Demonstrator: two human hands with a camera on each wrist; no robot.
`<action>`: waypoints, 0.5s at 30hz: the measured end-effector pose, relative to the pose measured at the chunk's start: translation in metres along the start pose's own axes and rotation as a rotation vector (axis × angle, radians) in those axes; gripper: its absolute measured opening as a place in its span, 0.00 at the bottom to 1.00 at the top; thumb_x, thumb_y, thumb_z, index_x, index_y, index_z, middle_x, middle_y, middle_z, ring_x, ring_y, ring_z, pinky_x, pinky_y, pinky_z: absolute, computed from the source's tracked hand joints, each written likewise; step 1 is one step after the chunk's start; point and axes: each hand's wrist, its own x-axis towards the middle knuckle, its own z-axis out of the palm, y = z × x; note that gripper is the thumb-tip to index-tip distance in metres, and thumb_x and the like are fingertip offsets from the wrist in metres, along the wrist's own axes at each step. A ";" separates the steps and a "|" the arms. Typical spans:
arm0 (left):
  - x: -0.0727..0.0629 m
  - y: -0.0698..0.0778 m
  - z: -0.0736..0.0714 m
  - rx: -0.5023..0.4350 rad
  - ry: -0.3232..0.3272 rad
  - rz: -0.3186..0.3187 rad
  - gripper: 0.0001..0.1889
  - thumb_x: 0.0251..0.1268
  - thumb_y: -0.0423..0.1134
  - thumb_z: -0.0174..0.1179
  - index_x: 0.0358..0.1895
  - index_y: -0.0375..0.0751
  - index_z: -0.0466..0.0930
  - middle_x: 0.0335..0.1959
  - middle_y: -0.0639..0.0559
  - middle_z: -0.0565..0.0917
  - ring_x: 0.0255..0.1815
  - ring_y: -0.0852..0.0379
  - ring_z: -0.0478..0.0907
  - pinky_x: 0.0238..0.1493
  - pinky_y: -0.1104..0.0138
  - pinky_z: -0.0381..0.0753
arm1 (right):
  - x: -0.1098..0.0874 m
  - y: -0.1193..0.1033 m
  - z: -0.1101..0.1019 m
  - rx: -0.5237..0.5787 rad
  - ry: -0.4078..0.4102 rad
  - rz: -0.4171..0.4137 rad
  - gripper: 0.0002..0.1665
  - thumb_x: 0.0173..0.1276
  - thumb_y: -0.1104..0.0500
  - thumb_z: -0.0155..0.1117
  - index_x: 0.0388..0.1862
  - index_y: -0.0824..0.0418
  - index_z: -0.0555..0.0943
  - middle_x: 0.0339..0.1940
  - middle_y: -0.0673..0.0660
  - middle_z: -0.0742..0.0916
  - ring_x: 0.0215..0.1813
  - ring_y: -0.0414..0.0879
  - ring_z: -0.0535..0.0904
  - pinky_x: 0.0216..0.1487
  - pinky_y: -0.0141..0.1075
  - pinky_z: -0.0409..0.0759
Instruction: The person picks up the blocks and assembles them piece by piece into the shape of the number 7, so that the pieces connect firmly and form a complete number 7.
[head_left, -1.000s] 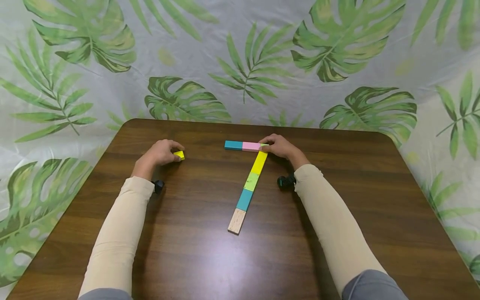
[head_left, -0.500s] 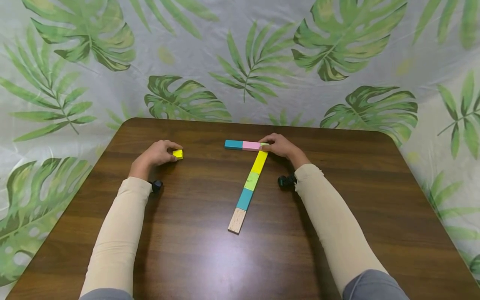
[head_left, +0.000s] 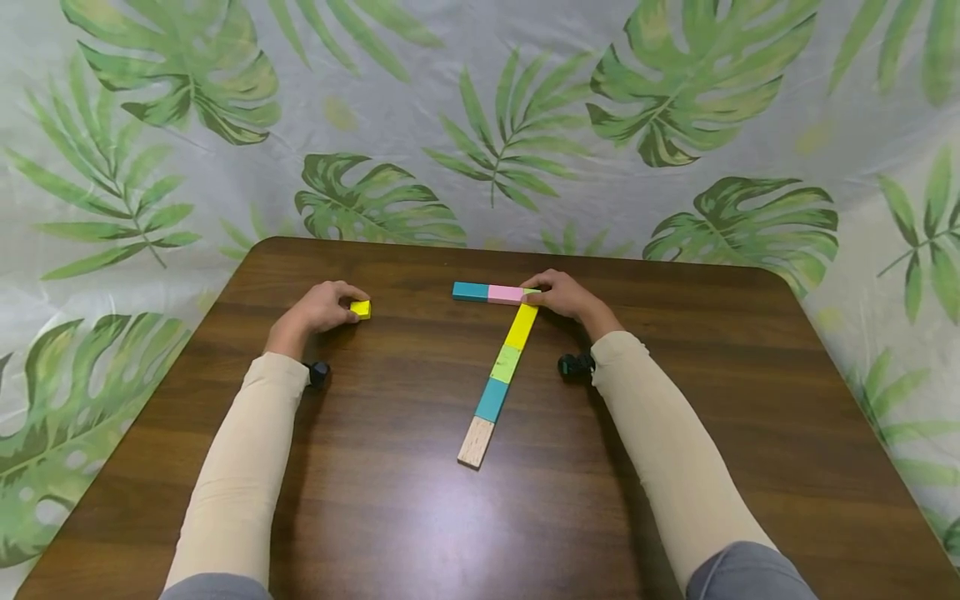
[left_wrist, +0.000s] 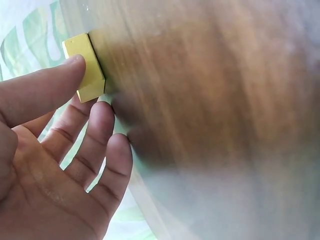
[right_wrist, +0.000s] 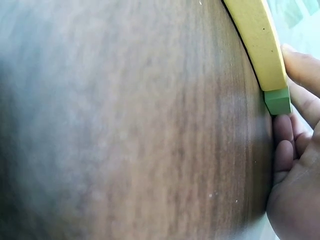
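Note:
My left hand [head_left: 321,306] pinches a small yellow block [head_left: 362,310] between thumb and fingers, over the table's far left part. In the left wrist view the thumb lies across the yellow block's face [left_wrist: 91,72], and the other fingers are spread loosely below. My right hand [head_left: 566,296] grips a light green block [head_left: 532,292] at the corner where two rows of blocks meet, its far end partly covered by fingers. To its left lie a pink block [head_left: 506,294] and a teal block [head_left: 470,291]. The right wrist view shows the green block's end [right_wrist: 278,102] against a longer yellow block [right_wrist: 257,45].
A slanting row runs toward me from the corner: yellow block, green block [head_left: 505,364], teal block [head_left: 491,400] and plain wood block [head_left: 476,442]. All lie flat on the brown wooden table [head_left: 637,500]. A leaf-patterned cloth [head_left: 525,125] hangs behind the table's far edge.
The yellow block in my left hand has shifted slightly left and turned a little. My right hand stays at the corner, and the rows of blocks have not moved.

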 end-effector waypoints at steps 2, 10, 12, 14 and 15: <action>0.000 -0.001 0.001 -0.003 0.003 -0.004 0.23 0.71 0.32 0.55 0.68 0.36 0.72 0.70 0.29 0.68 0.68 0.31 0.67 0.64 0.45 0.71 | 0.000 0.000 0.000 0.002 0.000 -0.005 0.24 0.75 0.53 0.58 0.67 0.60 0.76 0.76 0.64 0.66 0.73 0.62 0.62 0.72 0.54 0.65; 0.002 -0.003 0.005 -0.033 0.029 -0.010 0.24 0.71 0.33 0.56 0.69 0.37 0.72 0.71 0.30 0.67 0.68 0.31 0.66 0.65 0.44 0.70 | 0.001 0.002 0.001 -0.003 -0.006 0.002 0.24 0.75 0.53 0.57 0.66 0.59 0.77 0.76 0.64 0.65 0.74 0.61 0.62 0.72 0.54 0.65; 0.005 -0.001 0.006 -0.050 0.035 -0.019 0.24 0.70 0.33 0.57 0.69 0.38 0.72 0.71 0.30 0.67 0.67 0.32 0.67 0.64 0.45 0.71 | 0.001 0.003 0.001 -0.003 -0.005 0.002 0.24 0.75 0.53 0.58 0.67 0.59 0.77 0.76 0.64 0.65 0.74 0.61 0.61 0.72 0.54 0.65; 0.008 0.001 0.007 -0.059 0.045 -0.026 0.24 0.70 0.34 0.57 0.68 0.38 0.73 0.71 0.30 0.67 0.67 0.33 0.67 0.63 0.45 0.71 | 0.001 0.002 0.001 -0.002 -0.003 -0.002 0.24 0.75 0.53 0.58 0.66 0.59 0.77 0.76 0.64 0.65 0.74 0.62 0.61 0.73 0.54 0.64; 0.009 0.002 0.007 -0.061 0.047 -0.028 0.24 0.70 0.34 0.57 0.68 0.38 0.73 0.71 0.30 0.67 0.68 0.32 0.66 0.64 0.45 0.71 | 0.001 0.002 0.000 -0.002 -0.003 -0.005 0.24 0.76 0.53 0.58 0.67 0.59 0.77 0.76 0.64 0.65 0.74 0.62 0.61 0.73 0.54 0.64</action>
